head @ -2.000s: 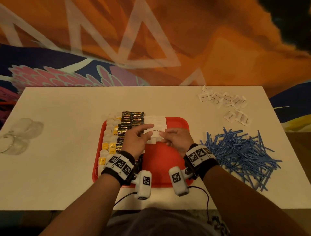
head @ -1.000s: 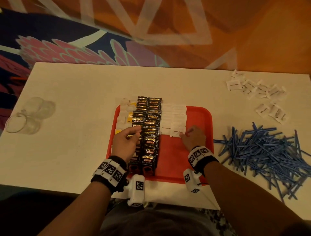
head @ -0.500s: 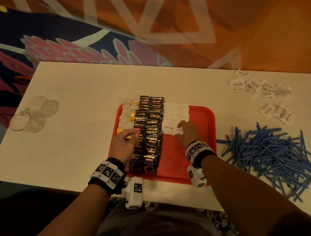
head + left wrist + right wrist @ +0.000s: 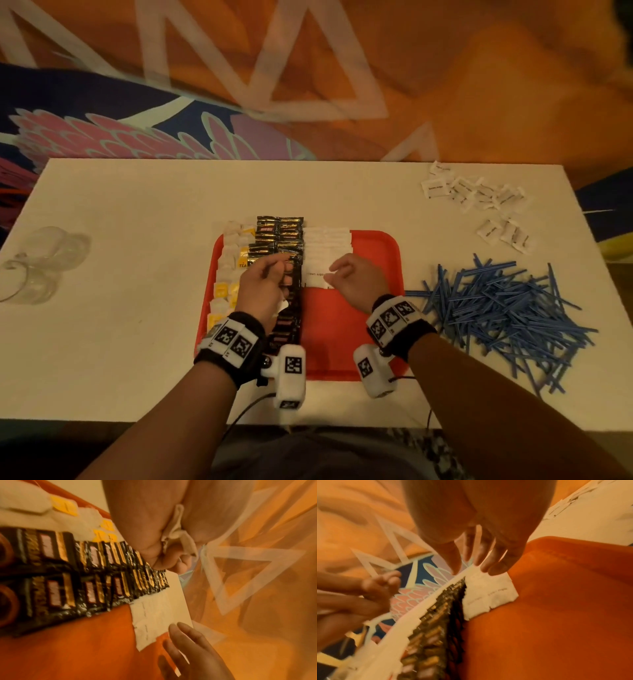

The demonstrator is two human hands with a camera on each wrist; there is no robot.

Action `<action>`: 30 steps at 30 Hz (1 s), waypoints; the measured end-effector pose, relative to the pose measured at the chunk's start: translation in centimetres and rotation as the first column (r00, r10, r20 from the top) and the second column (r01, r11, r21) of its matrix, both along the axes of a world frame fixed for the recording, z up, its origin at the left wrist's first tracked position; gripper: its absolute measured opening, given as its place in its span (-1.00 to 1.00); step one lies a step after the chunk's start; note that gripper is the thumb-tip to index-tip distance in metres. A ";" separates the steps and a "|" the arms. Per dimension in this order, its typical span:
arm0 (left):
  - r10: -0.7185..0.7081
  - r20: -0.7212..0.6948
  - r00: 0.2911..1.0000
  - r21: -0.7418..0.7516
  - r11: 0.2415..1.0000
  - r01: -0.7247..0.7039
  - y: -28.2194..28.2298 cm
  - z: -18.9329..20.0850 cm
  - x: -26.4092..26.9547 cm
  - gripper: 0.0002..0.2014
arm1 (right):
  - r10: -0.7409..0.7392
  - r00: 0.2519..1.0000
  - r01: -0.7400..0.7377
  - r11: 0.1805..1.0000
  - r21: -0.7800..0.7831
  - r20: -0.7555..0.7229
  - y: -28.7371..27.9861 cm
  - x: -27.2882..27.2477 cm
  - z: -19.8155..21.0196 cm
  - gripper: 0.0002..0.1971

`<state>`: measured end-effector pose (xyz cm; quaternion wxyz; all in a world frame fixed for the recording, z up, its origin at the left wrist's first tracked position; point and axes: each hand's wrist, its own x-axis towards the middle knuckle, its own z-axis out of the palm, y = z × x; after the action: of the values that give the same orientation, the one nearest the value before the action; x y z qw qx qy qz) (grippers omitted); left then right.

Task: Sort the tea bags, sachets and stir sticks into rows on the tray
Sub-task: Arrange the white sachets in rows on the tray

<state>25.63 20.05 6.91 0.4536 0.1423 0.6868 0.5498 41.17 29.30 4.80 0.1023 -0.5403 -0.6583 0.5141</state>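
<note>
A red tray [image 4: 342,342] holds rows running away from me: tea bags [image 4: 227,270] with yellow tags on the left, black sachets [image 4: 279,233] in two columns, then white sachets [image 4: 325,240]. My left hand [image 4: 274,270] hovers over the black sachets, fingers curled round a crumpled white sachet [image 4: 176,534] in the palm. My right hand [image 4: 337,272] has straight fingers whose tips [image 4: 494,568] touch the nearest white sachets [image 4: 489,592]. Blue stir sticks [image 4: 496,315] lie heaped on the table to the right of the tray.
Loose white sachets [image 4: 472,195] lie scattered at the table's far right corner. Clear plastic cups [image 4: 37,270] lie on their sides near the left edge. The right half of the tray is bare red. A patterned orange cloth lies beyond the table.
My right hand has stayed at the near end of the white row, its fingers now laid on the last sachets. The left hand has barely moved. The head view has shifted.
</note>
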 end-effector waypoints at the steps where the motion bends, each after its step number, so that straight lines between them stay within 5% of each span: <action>1: -0.008 0.005 1.000 0.021 1.000 0.008 0.5 0.3 0.5 -0.78 | 0.016 0.999 -0.017 1.000 -0.021 -0.046 -0.2 0.0 0.9 -0.91; 5: -0.040 -0.031 0.999 0.102 0.994 0.043 2.6 1.8 2.7 -0.76 | 0.018 0.966 -0.081 0.970 -0.231 -0.260 -1.2 0.0 4.1 -0.86; 10: -0.097 0.003 0.995 0.151 0.984 0.095 4.0 3.5 4.7 -0.76 | -0.049 0.919 -0.081 0.948 -0.308 -0.392 -1.6 0.9 6.6 -0.87; 16: -0.200 0.243 0.949 0.147 0.975 0.168 4.4 4.4 5.7 -0.65 | -0.209 0.905 0.113 0.958 -0.264 -0.370 -0.5 2.6 8.0 -0.89; 21: -0.223 0.182 0.958 0.113 0.972 0.205 4.1 4.4 6.0 -0.90 | -0.286 0.890 0.218 0.951 -0.220 -0.355 0.6 3.9 8.5 -0.96; 30: -0.182 0.196 0.964 0.193 0.971 0.144 4.4 4.5 7.1 -0.91 | -0.281 0.891 0.206 0.950 -0.235 -0.356 0.7 4.4 8.1 -0.92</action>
<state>32.74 24.43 11.45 0.5537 0.1787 0.5687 0.5814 45.57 29.97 12.89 0.2413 -0.5146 -0.4996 0.6537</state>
